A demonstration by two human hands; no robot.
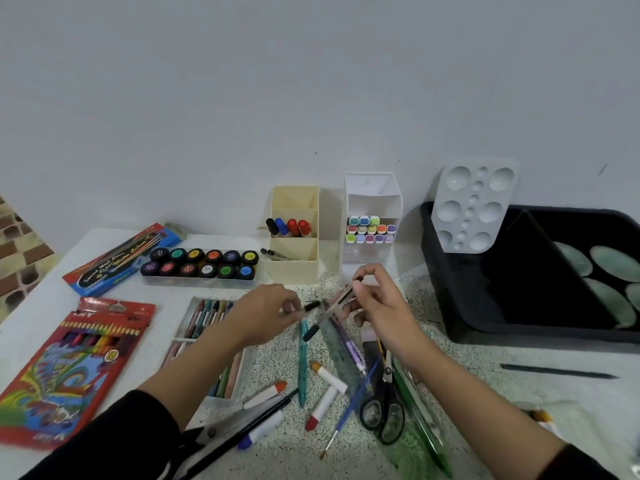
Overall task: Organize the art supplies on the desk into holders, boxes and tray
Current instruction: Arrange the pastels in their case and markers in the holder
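- Right hand [377, 301] pinches a pen [323, 318], in front of the holder [294, 270].
- Left hand [266, 306] pinches a second pen [311, 305].
- Light, stiff, slick: probably best gripped mid-barrel.

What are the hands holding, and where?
The right hand pinches a clear pen near its upper end. The left hand pinches a black-tipped pen near that tip.

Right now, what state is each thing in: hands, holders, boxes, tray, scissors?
Left hand: grip pinching a thin black-tipped pen.
Right hand: grip holding a clear black-capped pen, tilted.
Cream plastic holder: four markers in middle compartment.
White plastic holder: pastel-capped markers stacked inside.
Round paint pots: all lidded.
Red coloured-pencil box: top flap open.
Small black scissors near right forearm: closed, flat.
Black plastic tray: white palette leaning on its rim.
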